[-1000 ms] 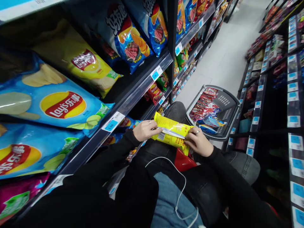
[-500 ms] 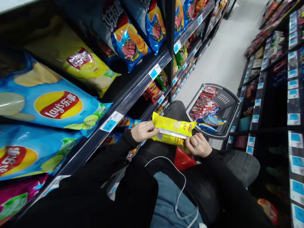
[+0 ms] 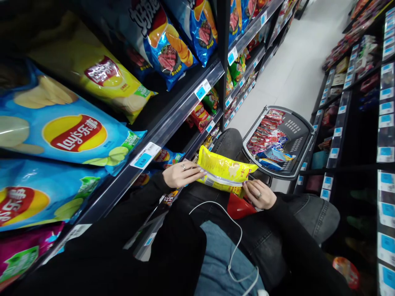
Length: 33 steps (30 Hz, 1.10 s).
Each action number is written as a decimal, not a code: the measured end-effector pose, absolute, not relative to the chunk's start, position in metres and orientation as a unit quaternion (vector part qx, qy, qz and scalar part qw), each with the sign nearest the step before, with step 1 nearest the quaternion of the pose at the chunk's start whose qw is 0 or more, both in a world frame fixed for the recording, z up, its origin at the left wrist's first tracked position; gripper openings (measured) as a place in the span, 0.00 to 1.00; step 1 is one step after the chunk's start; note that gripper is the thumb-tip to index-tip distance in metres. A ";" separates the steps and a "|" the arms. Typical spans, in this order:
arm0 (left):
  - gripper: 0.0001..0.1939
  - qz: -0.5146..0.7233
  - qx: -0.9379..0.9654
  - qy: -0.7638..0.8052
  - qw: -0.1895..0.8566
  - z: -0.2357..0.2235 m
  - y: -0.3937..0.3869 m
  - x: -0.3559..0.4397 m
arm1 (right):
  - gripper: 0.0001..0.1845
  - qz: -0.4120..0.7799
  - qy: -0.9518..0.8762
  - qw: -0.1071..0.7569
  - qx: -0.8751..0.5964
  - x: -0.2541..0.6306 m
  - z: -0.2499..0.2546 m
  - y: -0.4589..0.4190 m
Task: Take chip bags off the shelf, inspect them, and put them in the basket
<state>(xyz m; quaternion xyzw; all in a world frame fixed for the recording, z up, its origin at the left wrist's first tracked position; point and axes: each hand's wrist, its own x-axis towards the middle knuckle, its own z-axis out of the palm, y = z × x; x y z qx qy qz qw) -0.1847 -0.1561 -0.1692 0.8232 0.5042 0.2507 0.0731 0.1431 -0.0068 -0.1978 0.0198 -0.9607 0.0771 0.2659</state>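
Note:
A yellow snack bag [image 3: 226, 165] with a pale seam along it is held lengthwise above my lap. My left hand [image 3: 182, 173] pinches its left end, the fingers stretched along the edge. My right hand [image 3: 259, 193] has the lower right corner between thumb and fingers. Just below the bag, a red object [image 3: 239, 206] lies on my lap, partly hidden by the bag and my right hand; its kind is unclear. Beyond my knees, a grey shopping basket [image 3: 304, 142] on the floor contains several red packets [image 3: 268, 132] and blue packets [image 3: 274, 158].
On the left, a shelf edge [image 3: 173, 123] with price tags runs beside my left arm, below large blue chip bags [image 3: 77, 133] and a yellow chip bag [image 3: 115, 84]. More shelving [image 3: 385, 154] borders the right side. A white cable [image 3: 236, 242] hangs over my lap.
The yellow bag has tilted slightly, showing more of its upper face. My left hand has shifted a little left with its fingers straighter, while my right hand's fingers have extended along the corner.

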 end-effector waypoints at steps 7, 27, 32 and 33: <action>0.14 0.282 0.825 0.479 -0.104 -0.185 -0.158 -0.179 | 0.16 0.058 -0.947 0.315 0.009 0.145 -0.206 -0.015; 0.15 0.495 0.287 0.634 0.521 -0.191 -0.147 -0.155 | 0.19 0.805 -0.361 0.248 -0.400 0.111 -0.195 -0.037; 0.14 0.595 0.209 0.608 0.482 -0.176 -0.145 -0.145 | 0.17 0.758 -0.404 0.304 -0.411 0.111 -0.190 -0.034; 0.14 0.619 0.185 0.597 0.475 -0.173 -0.143 -0.142 | 0.17 0.753 -0.407 0.315 -0.410 0.112 -0.188 -0.033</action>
